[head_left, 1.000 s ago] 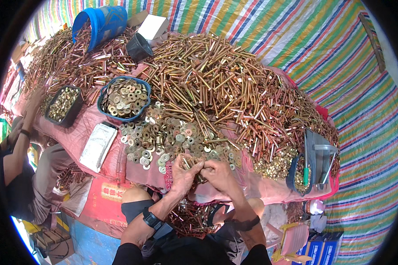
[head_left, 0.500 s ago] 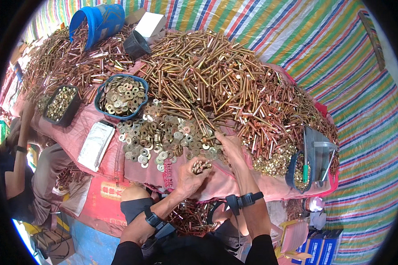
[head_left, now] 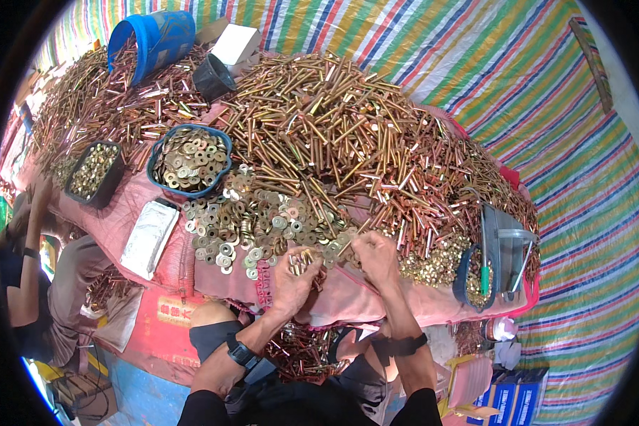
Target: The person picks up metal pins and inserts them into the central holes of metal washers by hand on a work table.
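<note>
Your left hand (head_left: 295, 282) is curled around a bunch of bolts (head_left: 303, 264) above the near edge of the pink cloth (head_left: 348, 302). Your right hand (head_left: 378, 259), fingers drawn together, pinches a single bolt (head_left: 344, 249) near the loose washers (head_left: 280, 216); the bolt pile (head_left: 334, 128) lies beyond.

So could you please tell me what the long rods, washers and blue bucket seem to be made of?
Long rods: metal, probably plated steel, given their glossy golden-pink glints.
Washers: metal too, likely plated, with a duller yellowish-silver shine.
Blue bucket: seemingly plastic, judging by its bright colour and soft gloss.
</note>
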### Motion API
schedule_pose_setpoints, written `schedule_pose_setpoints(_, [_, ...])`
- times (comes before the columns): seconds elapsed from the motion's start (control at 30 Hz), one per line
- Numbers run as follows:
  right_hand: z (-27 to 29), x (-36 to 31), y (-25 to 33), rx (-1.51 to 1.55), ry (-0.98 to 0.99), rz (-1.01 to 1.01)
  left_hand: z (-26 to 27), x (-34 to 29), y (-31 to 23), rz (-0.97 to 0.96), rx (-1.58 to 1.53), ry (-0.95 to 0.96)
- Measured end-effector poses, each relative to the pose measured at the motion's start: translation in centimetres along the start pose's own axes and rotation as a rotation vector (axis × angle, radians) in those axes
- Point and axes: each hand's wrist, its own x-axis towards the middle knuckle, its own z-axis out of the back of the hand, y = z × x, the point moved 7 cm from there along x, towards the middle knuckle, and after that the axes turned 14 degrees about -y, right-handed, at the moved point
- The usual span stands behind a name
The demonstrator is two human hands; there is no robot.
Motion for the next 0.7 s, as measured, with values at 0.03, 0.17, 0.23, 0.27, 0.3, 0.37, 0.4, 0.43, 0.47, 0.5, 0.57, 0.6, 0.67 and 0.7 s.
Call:
schedule_pose_setpoints(0.03, [0.1, -1.0, 0.0, -0.02, 0.03, -0.005, 0.0, 0.0, 0.0, 0.018, -0.001, 0.003])
schedule_pose_setpoints(0.17, [-0.7, -4.8, 0.6, -0.068, 0.136, 0.16, -0.2, 0.0, -0.8, -0.088, 0.071, 0.022])
schedule_pose_setpoints(0.23, [-1.7, -5.8, 0.9, -0.078, 0.169, 0.32, -0.5, -0.1, -1.1, -0.164, 0.134, 0.041])
schedule_pose_setpoints(0.27, [-1.9, -6.2, 1.0, -0.019, 0.177, 0.379, -0.6, -0.2, -1.2, -0.202, 0.163, 0.058])
schedule_pose_setpoints(0.3, [-2.0, -6.6, 0.8, -0.004, 0.185, 0.402, -0.8, -0.3, -1.3, -0.237, 0.19, 0.077])
schedule_pose_setpoints(0.37, [-2.0, -7.0, 0.6, 0.014, 0.193, 0.471, -1.0, -0.4, -0.9, -0.182, 0.235, 0.107])
schedule_pose_setpoints(0.4, [-1.8, -7.1, 0.3, 0.004, 0.195, 0.474, -1.0, -0.4, -0.5, -0.129, 0.254, 0.122])
schedule_pose_setpoints(0.43, [-1.6, -7.3, 0.2, 0.001, 0.192, 0.485, -1.0, -0.5, -0.6, -0.13, 0.251, 0.127])
schedule_pose_setpoints(0.47, [-1.4, -7.3, 0.1, 0.001, 0.184, 0.499, -1.2, -0.7, -0.5, -0.106, 0.243, 0.133])
schedule_pose_setpoints(0.5, [-1.3, -7.4, -0.3, 0.021, 0.204, 0.456, -1.2, -0.8, -0.3, -0.064, 0.25, 0.129])
schedule_pose_setpoints(0.57, [-1.0, -7.3, -1.1, 0.075, 0.235, 0.372, -2.1, -1.1, -0.7, -0.109, 0.146, 0.143])
schedule_pose_setpoints(0.6, [-0.6, -6.9, -2.0, 0.088, 0.22, 0.271, -2.5, -1.4, -0.8, -0.12, 0.101, 0.143])
schedule_pose_setpoints(0.67, [0.6, -5.7, -4.1, 0.123, 0.203, 0.075, -3.5, -1.6, -0.7, -0.163, 0.107, 0.148])
schedule_pose_setpoints(0.7, [1.8, -4.8, -4.8, 0.126, 0.114, 0.072, -3.9, -1.8, -0.7, -0.194, 0.092, 0.155])
